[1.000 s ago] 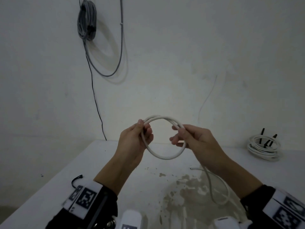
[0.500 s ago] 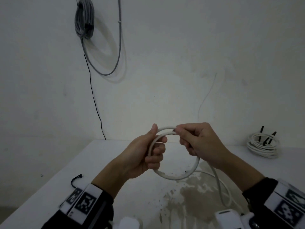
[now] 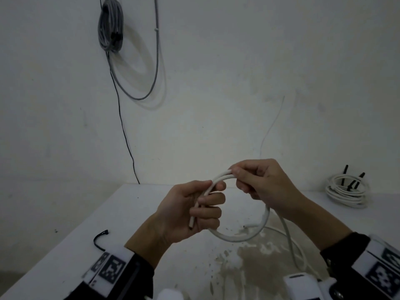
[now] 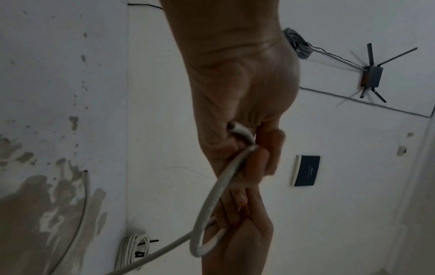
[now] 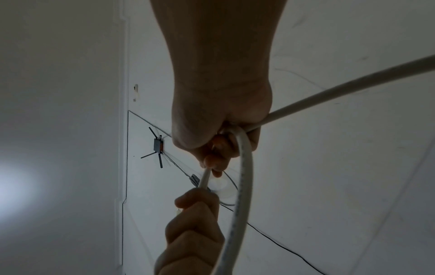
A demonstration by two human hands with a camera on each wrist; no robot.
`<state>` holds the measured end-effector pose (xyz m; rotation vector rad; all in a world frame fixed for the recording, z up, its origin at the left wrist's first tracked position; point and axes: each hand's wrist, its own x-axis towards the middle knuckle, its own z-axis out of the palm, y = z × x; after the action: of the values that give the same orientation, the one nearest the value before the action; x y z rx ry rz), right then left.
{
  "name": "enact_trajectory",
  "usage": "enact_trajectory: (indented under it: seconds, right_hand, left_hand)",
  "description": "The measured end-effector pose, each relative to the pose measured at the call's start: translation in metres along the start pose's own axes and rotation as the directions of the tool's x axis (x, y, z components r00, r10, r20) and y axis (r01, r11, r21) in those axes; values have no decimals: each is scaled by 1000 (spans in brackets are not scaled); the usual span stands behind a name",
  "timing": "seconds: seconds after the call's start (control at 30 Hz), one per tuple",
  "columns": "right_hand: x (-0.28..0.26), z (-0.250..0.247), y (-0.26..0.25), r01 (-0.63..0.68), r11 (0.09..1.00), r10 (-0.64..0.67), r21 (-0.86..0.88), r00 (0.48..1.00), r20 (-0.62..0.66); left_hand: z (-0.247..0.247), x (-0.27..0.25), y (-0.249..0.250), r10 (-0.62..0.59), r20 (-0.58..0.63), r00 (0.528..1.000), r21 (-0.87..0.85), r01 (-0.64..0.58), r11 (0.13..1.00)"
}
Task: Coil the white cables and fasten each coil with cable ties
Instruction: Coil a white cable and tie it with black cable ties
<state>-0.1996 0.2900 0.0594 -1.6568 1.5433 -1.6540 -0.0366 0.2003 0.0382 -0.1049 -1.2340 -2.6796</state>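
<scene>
A white cable (image 3: 240,236) forms a loop held in the air above the white table (image 3: 65,245). My left hand (image 3: 194,211) grips the loop's left side with curled fingers, and the cable's cut end (image 3: 191,224) sticks out below the fist. My right hand (image 3: 257,180) pinches the top of the loop. The loose remainder of the cable (image 3: 290,241) hangs from the right hand down to the table. The left wrist view shows the loop (image 4: 212,201) running between both hands. The right wrist view shows the cable (image 5: 242,176) passing through the right hand's curled fingers.
A finished white coil with black ties (image 3: 346,189) lies at the table's back right. A single black cable tie (image 3: 99,238) lies at the front left. A grey cable bundle (image 3: 110,24) hangs on the wall. The table's near middle is stained (image 3: 249,263).
Both hands have shifted right and lower. The right hand went from the loop's right side to its top, the loop has grown wider, and the left fist has closed further round the cable.
</scene>
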Motion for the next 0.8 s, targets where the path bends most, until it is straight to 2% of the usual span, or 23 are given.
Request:
enact_trajectory:
  seconds: [0.07, 0.13, 0.2, 0.3, 0.37, 0.43, 0.5, 0.53, 0.6, 0.67, 0.8]
  right_hand:
    - [1, 3, 2, 42, 998, -44, -42, 998, -43]
    - [3, 8, 3, 87, 991, -94, -104, 993, -72]
    - [4, 10, 3, 78, 990, -86, -117, 994, -60]
    - [2, 5, 7, -96, 995, 96, -15, 995, -4]
    - [-4, -3, 16, -200, 980, 198, 21, 977, 81]
    - [-12, -12, 29, -236, 970, 243, -63, 955, 168]
    - [-19, -18, 42, -226, 957, 260, -180, 946, 194]
    - [-21, -19, 48, -189, 956, 229, -227, 960, 164]
    - [-19, -17, 52, -23, 946, 37, -325, 999, 37]
    - [-15, -10, 50, 120, 920, -153, -373, 986, -60]
    - [-11, 6, 44, 292, 864, -342, -411, 938, -52]
  left_hand:
    - [4, 6, -1, -1, -108, 994, 12, 3, 1000]
    - [6, 11, -6, 123, -255, 959, 107, -99, 989]
    - [9, 13, -6, 255, -317, 914, 122, -227, 966]
    - [6, 11, 12, 434, -376, 819, 35, -455, 890]
    - [3, 3, 31, 540, -402, 740, 42, -574, 818]
    - [-2, -7, 49, 618, -436, 654, 68, -661, 747]
    - [-8, -17, 63, 669, -458, 586, 121, -704, 700]
    - [-10, -20, 68, 685, -461, 564, 172, -700, 693]
    - [-11, -22, 67, 704, -450, 550, 294, -653, 698]
    - [-11, -19, 60, 719, -419, 554, 386, -609, 693]
    - [-7, -11, 52, 761, -355, 544, 496, -580, 646]
